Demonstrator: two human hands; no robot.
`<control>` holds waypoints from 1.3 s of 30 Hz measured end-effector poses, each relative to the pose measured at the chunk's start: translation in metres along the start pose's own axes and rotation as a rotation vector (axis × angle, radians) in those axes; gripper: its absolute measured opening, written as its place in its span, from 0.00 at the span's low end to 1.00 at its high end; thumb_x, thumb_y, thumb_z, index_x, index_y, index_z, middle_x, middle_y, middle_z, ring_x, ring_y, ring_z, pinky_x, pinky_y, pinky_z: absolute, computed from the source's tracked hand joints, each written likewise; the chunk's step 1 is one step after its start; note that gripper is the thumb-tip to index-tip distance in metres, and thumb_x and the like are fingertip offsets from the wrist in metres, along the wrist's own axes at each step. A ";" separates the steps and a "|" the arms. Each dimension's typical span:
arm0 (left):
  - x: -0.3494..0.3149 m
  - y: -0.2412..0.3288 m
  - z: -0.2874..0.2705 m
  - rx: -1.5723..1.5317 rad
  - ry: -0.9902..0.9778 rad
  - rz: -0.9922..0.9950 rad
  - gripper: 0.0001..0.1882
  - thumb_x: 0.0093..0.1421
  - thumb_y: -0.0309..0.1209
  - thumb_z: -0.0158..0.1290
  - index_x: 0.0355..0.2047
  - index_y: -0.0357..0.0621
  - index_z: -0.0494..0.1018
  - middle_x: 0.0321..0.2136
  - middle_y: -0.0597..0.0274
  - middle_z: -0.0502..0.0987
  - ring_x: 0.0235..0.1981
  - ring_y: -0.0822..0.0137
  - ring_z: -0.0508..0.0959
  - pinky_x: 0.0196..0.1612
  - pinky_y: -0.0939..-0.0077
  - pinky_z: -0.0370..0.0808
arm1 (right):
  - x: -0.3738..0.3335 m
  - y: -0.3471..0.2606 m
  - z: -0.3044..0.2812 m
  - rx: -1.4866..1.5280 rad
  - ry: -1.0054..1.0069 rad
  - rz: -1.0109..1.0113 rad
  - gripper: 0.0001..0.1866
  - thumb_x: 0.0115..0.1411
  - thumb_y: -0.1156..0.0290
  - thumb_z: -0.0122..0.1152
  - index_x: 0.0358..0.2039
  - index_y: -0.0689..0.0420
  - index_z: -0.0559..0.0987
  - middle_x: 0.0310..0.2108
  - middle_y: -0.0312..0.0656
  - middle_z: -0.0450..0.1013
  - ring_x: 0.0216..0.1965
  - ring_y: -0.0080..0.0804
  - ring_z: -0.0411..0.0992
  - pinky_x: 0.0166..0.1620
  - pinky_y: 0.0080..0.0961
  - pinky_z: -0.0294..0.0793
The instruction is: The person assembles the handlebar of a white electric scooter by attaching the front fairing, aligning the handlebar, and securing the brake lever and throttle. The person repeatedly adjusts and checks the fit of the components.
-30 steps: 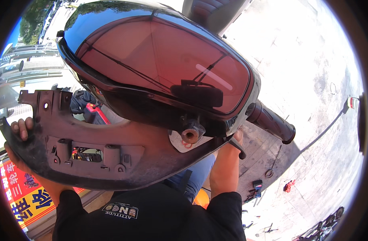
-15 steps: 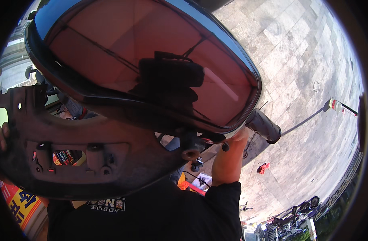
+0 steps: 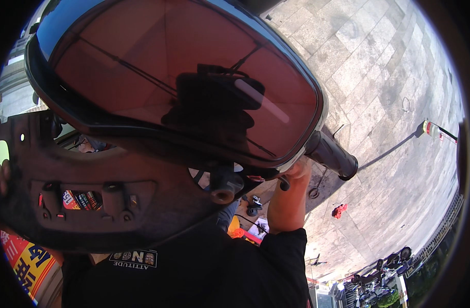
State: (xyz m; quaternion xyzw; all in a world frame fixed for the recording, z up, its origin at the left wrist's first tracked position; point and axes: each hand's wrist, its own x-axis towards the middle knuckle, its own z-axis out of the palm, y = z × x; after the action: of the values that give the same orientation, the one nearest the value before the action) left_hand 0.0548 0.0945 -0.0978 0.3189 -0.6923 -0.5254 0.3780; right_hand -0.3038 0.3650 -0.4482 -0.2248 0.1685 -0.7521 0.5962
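So that curved black plastic panel's shifted left, still held: left hand fingers clamped on, right hand can't tell.

A dark plastic panel, broad and curved, spread out below and to the left of the glossy dashboard.
The panel is matte, brownish black, its broad face with the fittings turned into view and its length running sideways, its lower rim bowed in one long sweep. Its wide end reaches well left of the dashboard and carries a small round hole; a large curved cut-out dips into the edge beside the dashboard. Lower down, a recess holds a rectangular opening between two raised posts. Whether panel and dashboard touch cannot be told.
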 end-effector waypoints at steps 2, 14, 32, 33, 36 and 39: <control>0.001 0.000 0.002 0.004 0.004 -0.001 0.26 0.69 0.49 0.39 0.51 0.37 0.65 0.38 0.60 0.66 0.52 0.53 0.63 0.59 0.53 0.61 | 0.001 0.000 0.002 0.031 -0.019 0.001 0.36 0.47 0.77 0.76 0.58 0.68 0.71 0.55 0.46 0.73 0.57 0.36 0.70 0.61 0.35 0.68; 0.018 -0.006 0.006 -0.008 0.023 -0.031 0.28 0.70 0.51 0.37 0.53 0.37 0.65 0.40 0.58 0.69 0.55 0.49 0.66 0.58 0.49 0.63 | 0.021 -0.016 0.024 -0.101 0.017 -0.024 0.35 0.49 0.76 0.76 0.57 0.66 0.71 0.51 0.44 0.74 0.52 0.32 0.72 0.53 0.31 0.73; -0.007 0.005 0.044 -0.255 -0.132 0.092 0.29 0.71 0.48 0.35 0.61 0.37 0.63 0.50 0.49 0.73 0.62 0.43 0.66 0.65 0.43 0.60 | 0.011 -0.043 0.036 -0.100 0.266 0.091 0.39 0.48 0.77 0.74 0.60 0.68 0.67 0.54 0.49 0.72 0.55 0.42 0.71 0.58 0.37 0.70; -0.011 0.006 0.048 -0.253 -0.137 0.122 0.29 0.71 0.48 0.35 0.61 0.37 0.63 0.50 0.49 0.73 0.62 0.43 0.66 0.65 0.43 0.60 | 0.009 -0.045 0.038 -0.136 0.272 0.096 0.39 0.48 0.76 0.74 0.61 0.68 0.67 0.54 0.49 0.72 0.55 0.43 0.71 0.58 0.37 0.69; -0.020 0.004 0.059 -0.232 -0.133 0.183 0.29 0.71 0.48 0.36 0.61 0.37 0.64 0.50 0.49 0.73 0.62 0.43 0.66 0.65 0.43 0.60 | 0.005 -0.048 0.039 -0.288 0.363 0.140 0.46 0.44 0.60 0.78 0.58 0.72 0.67 0.53 0.51 0.73 0.54 0.41 0.73 0.59 0.35 0.71; -0.025 0.000 0.064 -0.214 -0.122 0.212 0.29 0.71 0.47 0.36 0.60 0.37 0.64 0.50 0.48 0.73 0.62 0.43 0.66 0.65 0.43 0.60 | 0.003 -0.048 0.039 -0.355 0.397 0.137 0.50 0.44 0.53 0.80 0.59 0.73 0.66 0.53 0.54 0.73 0.54 0.45 0.74 0.57 0.38 0.74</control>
State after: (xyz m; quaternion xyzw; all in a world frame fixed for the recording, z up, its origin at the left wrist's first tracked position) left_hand 0.0125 0.1470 -0.1129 0.1693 -0.6837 -0.5717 0.4208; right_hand -0.3228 0.3740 -0.3898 -0.1620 0.4261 -0.6981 0.5522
